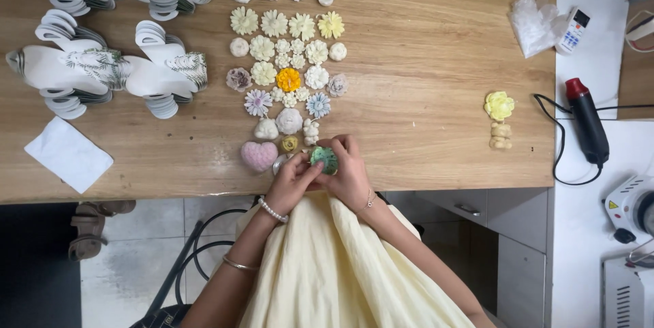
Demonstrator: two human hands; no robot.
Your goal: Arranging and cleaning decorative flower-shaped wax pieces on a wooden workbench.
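Right now both hands sit at the near edge of the wooden table [422, 62], closed around one small green flower piece [325, 159]. It's roundish, teal-green with a ribbed or petalled face and a paler rim; finer detail is too small to read. The face points up toward the camera. No clear long axis, it's close to round, maybe slightly wider left to right. Right hand [349, 171] is curled around it from the right and behind, fingers wrapped over the top edge. Left hand [294, 179] pinches it from the left, thumb and fingertips touching its lower left side, mostly closed. Left wrist carries a pearl bracelet [272, 210]. Just left of the hands lies a pink heart piece [259, 155], touching nothing. Beyond the hands, a grid of cream, yellow and white flower pieces [289, 49] is laid out in rows. Well off to the right are a yellow flower [499, 105] and a black heat tool [587, 123].
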